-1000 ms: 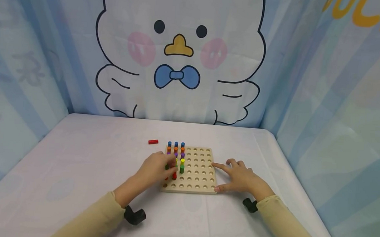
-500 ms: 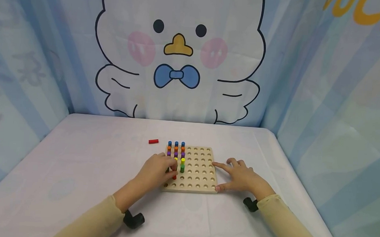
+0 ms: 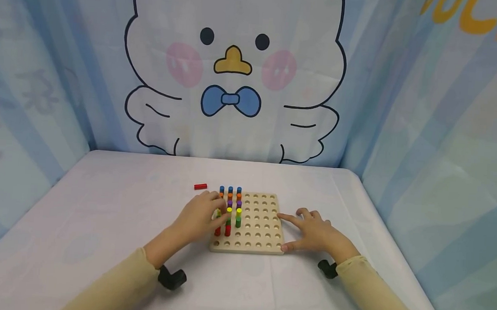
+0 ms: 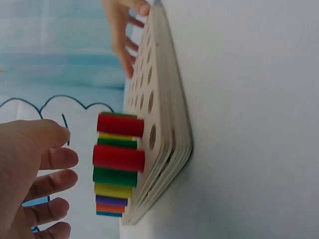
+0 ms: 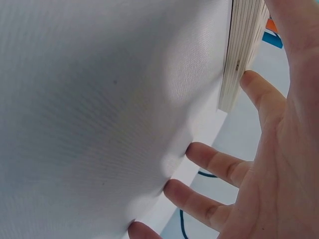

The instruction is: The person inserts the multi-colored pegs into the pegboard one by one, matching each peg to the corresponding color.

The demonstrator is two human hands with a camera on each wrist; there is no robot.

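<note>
A wooden pegboard (image 3: 252,250) lies on the table, its left columns filled with upright blue (image 3: 239,190), orange, purple, yellow (image 3: 239,212) and green (image 3: 238,223) pegs. Two red pegs (image 3: 227,230) stand nearest the front. My left hand (image 3: 199,215) hovers over the left columns, fingers loosely bent, hiding some pegs. The left wrist view shows a gap between its fingertips (image 4: 60,157) and the red peg (image 4: 119,158). At the board's right edge rests my right hand (image 3: 314,231), thumb and index finger touching the side, the other fingertips (image 5: 197,152) on the cloth.
One loose red peg (image 3: 200,186) lies on the white tablecloth (image 3: 123,204) behind the left hand. Rows of vacant holes fill the board's right part. A printed curtain (image 3: 233,131) hangs behind the table.
My left hand has lifted away from the second red peg and shifted slightly left and back, its fingers parting. That peg now shows upright in its hole. The right hand stays still.
</note>
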